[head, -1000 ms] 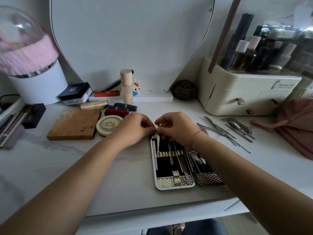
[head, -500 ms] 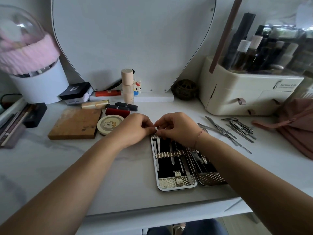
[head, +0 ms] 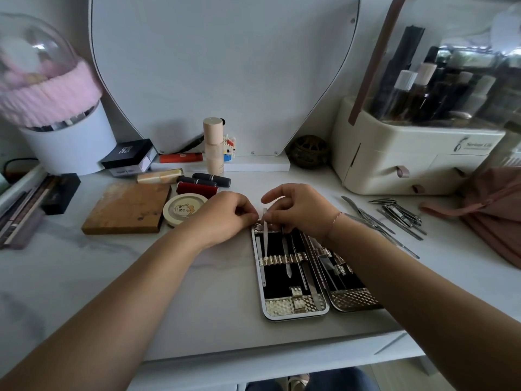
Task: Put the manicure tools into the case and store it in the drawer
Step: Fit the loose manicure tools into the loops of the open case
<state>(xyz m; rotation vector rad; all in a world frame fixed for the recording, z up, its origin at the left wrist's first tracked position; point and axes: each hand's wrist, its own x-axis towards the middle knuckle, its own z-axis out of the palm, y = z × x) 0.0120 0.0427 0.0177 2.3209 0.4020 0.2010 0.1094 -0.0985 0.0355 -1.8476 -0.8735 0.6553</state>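
Note:
An open manicure case (head: 294,313) with a black lining and gold trim lies on the white table, its lid half (head: 352,300) to the right. Several thin steel tools sit under its elastic strap. My right hand (head: 298,208) pinches a slim steel tool (head: 265,235) at its upper end; the tool's lower end runs into the leftmost loop of the strap. My left hand (head: 225,218) has curled fingers at the case's top left corner, touching it. A pile of loose steel manicure tools (head: 394,215) lies on the table to the right.
Lipsticks (head: 197,184), a round compact (head: 184,208) and a wooden block (head: 127,207) lie left of my hands. A cream cosmetics organiser with small drawers (head: 406,165) stands at the back right, a pink bag (head: 496,210) beside it. A mirror stands behind.
The slim tool has slid further down into the leftmost strap loop. My right forefinger has lifted away. Both hands stay at the case's top edge.

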